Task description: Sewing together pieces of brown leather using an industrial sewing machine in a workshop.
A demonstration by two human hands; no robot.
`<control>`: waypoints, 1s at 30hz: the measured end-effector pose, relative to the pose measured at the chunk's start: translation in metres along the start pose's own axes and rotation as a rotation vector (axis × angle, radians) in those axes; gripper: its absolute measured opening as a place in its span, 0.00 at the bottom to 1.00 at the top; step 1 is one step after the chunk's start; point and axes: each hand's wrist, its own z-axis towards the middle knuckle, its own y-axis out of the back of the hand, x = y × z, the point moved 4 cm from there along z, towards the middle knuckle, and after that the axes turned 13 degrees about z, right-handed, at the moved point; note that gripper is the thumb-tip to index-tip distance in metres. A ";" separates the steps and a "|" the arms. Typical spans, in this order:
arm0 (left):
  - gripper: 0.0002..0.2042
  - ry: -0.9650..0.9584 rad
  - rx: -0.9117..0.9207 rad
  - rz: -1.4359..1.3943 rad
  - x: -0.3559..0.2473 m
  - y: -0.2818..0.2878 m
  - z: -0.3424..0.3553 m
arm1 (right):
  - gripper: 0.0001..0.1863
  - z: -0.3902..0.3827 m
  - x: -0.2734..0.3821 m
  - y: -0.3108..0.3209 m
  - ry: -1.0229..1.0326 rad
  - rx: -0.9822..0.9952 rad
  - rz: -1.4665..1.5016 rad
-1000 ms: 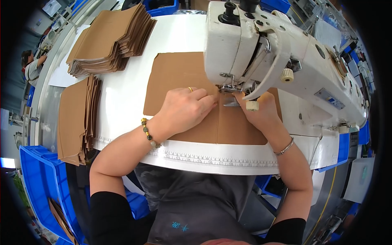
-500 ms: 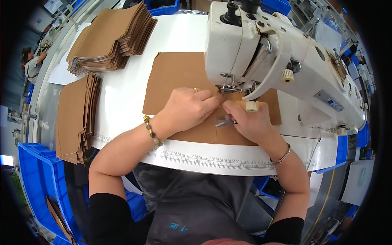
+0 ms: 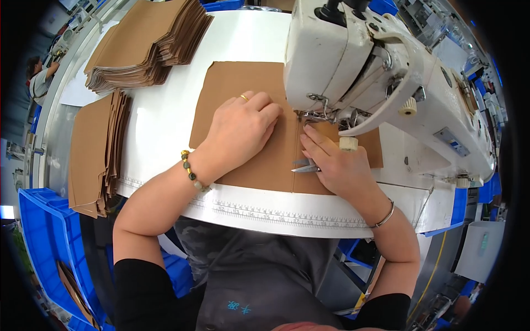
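Note:
A brown sheet (image 3: 237, 83), leather-like or fabric, lies under the head of a white sewing machine (image 3: 381, 66), with a line running down it below the presser foot (image 3: 314, 116). My left hand (image 3: 243, 129) rests on the sheet left of the needle area, fingers curled together; whatever may be in them is hidden. In my right hand (image 3: 339, 165) small scissors (image 3: 305, 166) are tucked against the palm, blades pointing left over the line. The first fingers of that hand stretch out on the sheet just below the presser foot.
Stacks of brown pieces (image 3: 132, 44) stand at the far left, with another bundle (image 3: 91, 149) at the table's left edge. A printed ruler (image 3: 287, 216) follows the near edge. Blue bins (image 3: 52, 237) stand lower left. A person (image 3: 40, 80) sits in the left background.
My left hand has drawn back left from the needle area. My right fingers have straightened onto the sheet, the scissors still held. The view has shifted slightly.

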 end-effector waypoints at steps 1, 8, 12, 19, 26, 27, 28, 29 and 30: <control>0.07 0.019 -0.002 -0.003 -0.002 0.004 0.001 | 0.15 -0.001 0.000 0.000 -0.002 0.007 -0.002; 0.29 -0.097 0.187 -0.238 -0.025 0.013 -0.020 | 0.15 0.003 0.004 0.002 -0.024 0.007 -0.026; 0.41 -0.126 0.311 -0.149 -0.025 0.010 -0.023 | 0.15 0.005 0.005 0.006 0.054 -0.034 -0.049; 0.42 -0.137 0.303 -0.172 -0.020 0.004 -0.023 | 0.14 0.006 0.000 0.000 0.044 -0.090 -0.053; 0.41 -0.124 0.264 -0.181 -0.019 0.002 -0.023 | 0.15 0.004 -0.003 -0.002 0.008 -0.082 -0.069; 0.41 -0.128 0.261 -0.184 -0.020 0.001 -0.022 | 0.15 0.004 -0.003 -0.002 -0.002 -0.078 -0.060; 0.41 -0.133 0.258 -0.188 -0.021 0.000 -0.022 | 0.15 0.004 -0.004 -0.001 -0.001 -0.073 -0.058; 0.41 -0.129 0.258 -0.192 -0.022 -0.001 -0.022 | 0.15 0.003 -0.003 0.000 0.006 -0.070 -0.085; 0.41 -0.130 0.250 -0.198 -0.022 -0.001 -0.022 | 0.15 0.003 -0.002 0.003 0.015 -0.069 -0.113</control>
